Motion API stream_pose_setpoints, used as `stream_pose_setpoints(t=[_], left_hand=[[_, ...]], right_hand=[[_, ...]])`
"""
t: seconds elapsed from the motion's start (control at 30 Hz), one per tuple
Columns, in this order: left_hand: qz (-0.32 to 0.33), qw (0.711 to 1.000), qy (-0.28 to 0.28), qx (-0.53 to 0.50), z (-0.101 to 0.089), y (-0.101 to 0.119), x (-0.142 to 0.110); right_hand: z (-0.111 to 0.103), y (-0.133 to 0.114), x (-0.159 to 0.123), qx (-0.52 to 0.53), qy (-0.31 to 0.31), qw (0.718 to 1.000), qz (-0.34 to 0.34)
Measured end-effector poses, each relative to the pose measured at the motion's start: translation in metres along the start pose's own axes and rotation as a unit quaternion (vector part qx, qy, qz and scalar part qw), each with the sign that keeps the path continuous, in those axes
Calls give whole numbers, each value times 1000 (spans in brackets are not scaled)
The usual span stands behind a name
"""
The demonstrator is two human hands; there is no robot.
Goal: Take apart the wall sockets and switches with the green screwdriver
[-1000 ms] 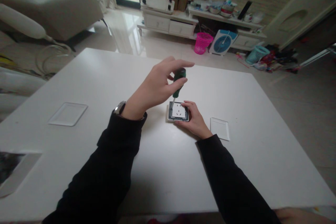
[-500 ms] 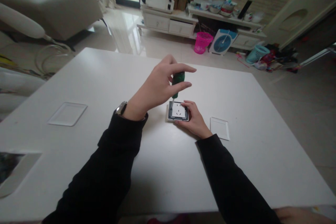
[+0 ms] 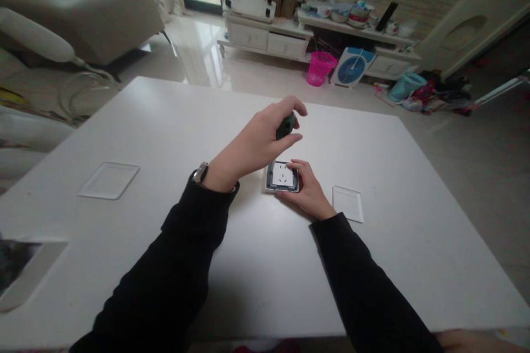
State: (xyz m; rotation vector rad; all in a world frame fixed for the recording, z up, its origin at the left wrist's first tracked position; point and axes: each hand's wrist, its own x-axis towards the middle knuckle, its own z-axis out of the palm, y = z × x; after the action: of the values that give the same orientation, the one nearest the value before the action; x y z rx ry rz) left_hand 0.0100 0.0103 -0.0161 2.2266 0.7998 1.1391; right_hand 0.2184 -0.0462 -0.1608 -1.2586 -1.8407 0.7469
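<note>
My left hand [image 3: 263,135] is closed around the green handle of a screwdriver [image 3: 285,127], its thumb and forefinger curved about the grip. The shaft points down at the left side of a wall socket [image 3: 282,175], mostly hidden behind my hand. The socket has a white face with slots and a dark surround. My right hand [image 3: 308,190] grips it from the right, fingers on its top and lower edges. Just right of that hand lies a thin, clear-white square cover [image 3: 348,203]. A similar square piece [image 3: 109,180] lies far to the left.
All of this is on a white table [image 3: 256,265]. At its left edge is a pale piece with a dark area [image 3: 31,270]. Beyond the table stand a pink basket [image 3: 320,68], a blue-white fan [image 3: 353,68] and a low white cabinet [image 3: 265,41].
My left hand has turned and shifted slightly right, its forefinger curling down over the screwdriver handle. The handle now shows less, and my right hand keeps the socket in place.
</note>
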Motion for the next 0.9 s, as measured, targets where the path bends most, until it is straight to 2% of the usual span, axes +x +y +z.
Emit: stream_pose_setpoints(t=[0.13,0.23,0.4,0.53,0.63,0.73,0.9], left_hand=[[-9,999,30,-8,-1,-9,-1],[-34,998,21,-48,-5,-14,-2],[-51,987,-36,-150,-13,-14,-4],[-52,976,-89,-194,-11,-12,-4],[-46,984,-73,-158,-4,-14,-3],[-42,995,-29,-81,0,-16,-1],[-49,999,1,-17,-3,-12,-1]], right_hand=[[0,0,0,5,-5,1000,3],[0,0,0,5,-3,1000,1],[0,-2,0,0,0,1000,2],[-1,-3,0,-1,-1,1000,6],[-1,-3,0,-5,-1,1000,2],[0,-3,0,1,-1,1000,2],[0,-3,0,4,-1,1000,10]])
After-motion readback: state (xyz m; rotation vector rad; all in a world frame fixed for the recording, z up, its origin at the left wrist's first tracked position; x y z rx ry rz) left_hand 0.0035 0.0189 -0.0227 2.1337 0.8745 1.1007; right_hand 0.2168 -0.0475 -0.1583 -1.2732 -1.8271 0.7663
